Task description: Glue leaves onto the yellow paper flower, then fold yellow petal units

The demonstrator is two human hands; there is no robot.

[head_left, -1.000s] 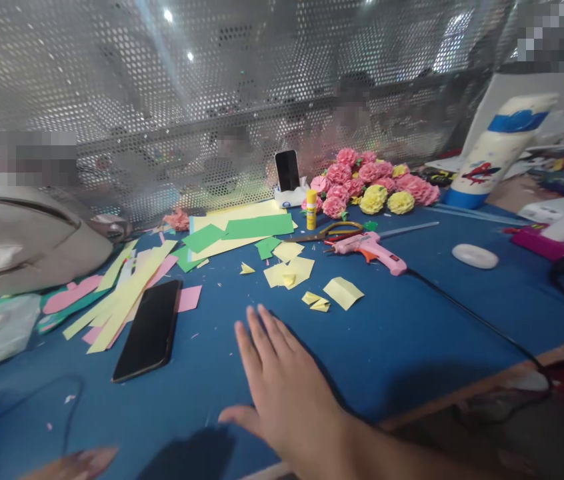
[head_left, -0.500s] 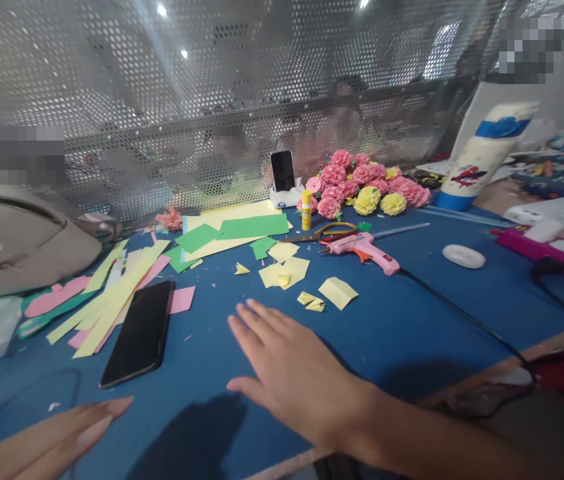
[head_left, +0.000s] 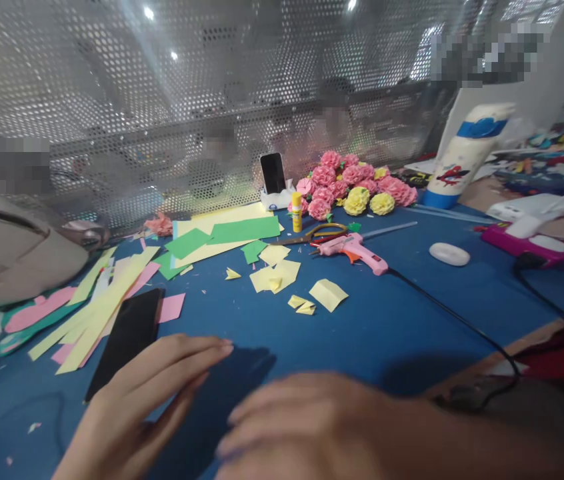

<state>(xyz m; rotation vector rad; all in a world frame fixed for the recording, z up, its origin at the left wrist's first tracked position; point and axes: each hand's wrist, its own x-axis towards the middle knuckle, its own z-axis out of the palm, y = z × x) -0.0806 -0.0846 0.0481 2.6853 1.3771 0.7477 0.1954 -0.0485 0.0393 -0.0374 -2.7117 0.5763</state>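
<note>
My left hand (head_left: 159, 383) is over the blue table with its fingers stretched forward and the thumb apart, holding nothing visible. It partly covers the lower end of a black phone (head_left: 129, 337). Lower right of it, my right hand (head_left: 307, 427) is blurred and cut by the bottom edge. Its fingers point left, loosely bent and slightly apart, with nothing seen in them. Ahead of both hands lie folded yellow paper pieces (head_left: 302, 305), a creased yellow square (head_left: 329, 295) and more yellow paper (head_left: 285, 275). A pink glue gun (head_left: 355, 248) rests beyond them.
Paper strips (head_left: 97, 310) and a bag (head_left: 17, 247) are at left. Green paper (head_left: 245, 230), scissors (head_left: 325, 231), a glue stick (head_left: 297, 212), an upright phone (head_left: 273, 173) and paper flowers (head_left: 347, 183) stand behind. A bottle (head_left: 467, 157), white oval object (head_left: 449, 254) and purple-white device (head_left: 529, 243) are at right.
My left hand has come in from the lower left to beside the black phone. My right hand has drawn back toward the table's near edge. The view has shifted slightly right.
</note>
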